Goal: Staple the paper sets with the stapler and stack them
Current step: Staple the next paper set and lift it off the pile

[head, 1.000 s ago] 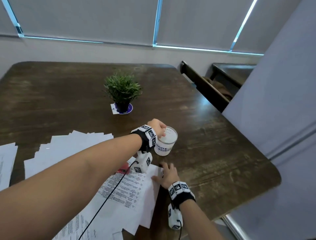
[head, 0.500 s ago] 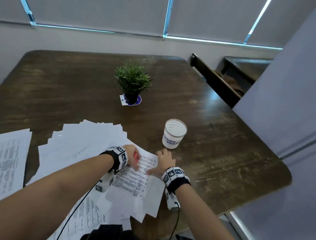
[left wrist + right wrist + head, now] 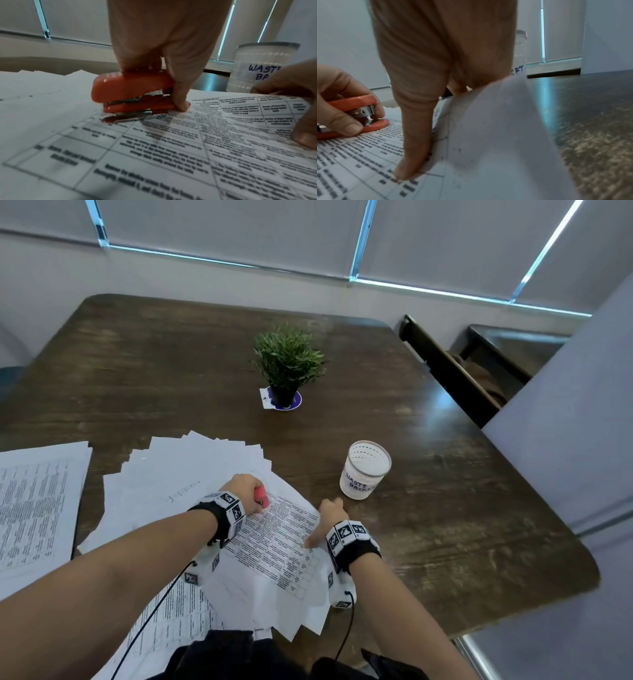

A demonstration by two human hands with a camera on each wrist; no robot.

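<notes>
Dark wood, worn and streaked, makes up the worktop (image 3: 137, 364), the largest thing in view. Taking the printed paper set (image 3: 274, 542) at its near edge as the landmark: behind and to the left of that set spreads a fanned pile of white sheets (image 3: 191, 470), and farther left, apart from the fan, lies a separate stack of printed pages (image 3: 34, 501). More printed sheets (image 3: 171, 621) stick out from under the set on the near side.

Well beyond the set, toward the window blinds, a small green plant (image 3: 288, 361) stands in a dark pot on a round blue-and-white coaster (image 3: 294, 404). Just beyond the set's far right corner stands a white cup (image 3: 365, 469) hand-lettered "WASTE BASKET"; its inside shows rows of small dashes, and whether anything lies in it cannot be told.

On the set itself, the right hand (image 3: 329, 522) pinches the right edge, thumb on top of the print and the margin curling upward over the other fingers. At the set's far left corner the left hand (image 3: 244, 491) grips the small red stapler (image 3: 130, 93), fingers over its top and thumb at its hinge end, with the paper corner slid between its base and metal magazine.
</notes>
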